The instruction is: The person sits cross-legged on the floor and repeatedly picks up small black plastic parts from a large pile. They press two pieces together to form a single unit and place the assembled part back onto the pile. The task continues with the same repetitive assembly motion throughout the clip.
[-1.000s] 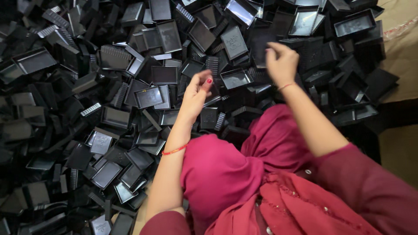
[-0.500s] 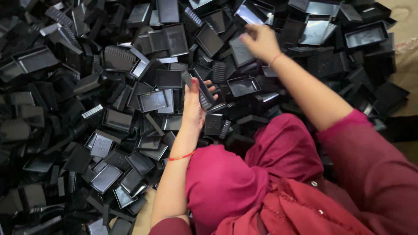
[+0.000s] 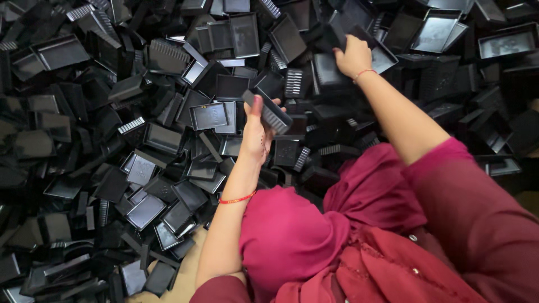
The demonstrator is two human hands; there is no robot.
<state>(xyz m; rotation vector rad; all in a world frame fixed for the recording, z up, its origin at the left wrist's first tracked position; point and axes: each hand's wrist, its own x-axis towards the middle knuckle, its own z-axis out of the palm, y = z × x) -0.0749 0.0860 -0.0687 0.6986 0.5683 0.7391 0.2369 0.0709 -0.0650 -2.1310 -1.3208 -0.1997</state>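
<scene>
While a black ribbed plastic piece (image 3: pixel 268 112) sits pinched between thumb and fingers, the left hand (image 3: pixel 257 134) is raised just above the heap, closed on that piece, which tilts down to the right from the grip. Farther out, up and to the right of that grip, the right hand (image 3: pixel 352 56) reaches into the pile with its fingers curled round the edge of another black tray part (image 3: pixel 331 36); how firmly it holds cannot be told, since the fingertips are hidden behind the plastic. Each wrist carries a thin red thread band. Just left of the left hand's grip lies a shallow black tray (image 3: pixel 209 116), open side up. All around both hands spreads the heap of black plastic trays and ribbed pieces (image 3: pixel 101 140), jumbled at every angle. Below the hands, magenta cloth (image 3: pixel 292 235) covers the person's lap.
</scene>
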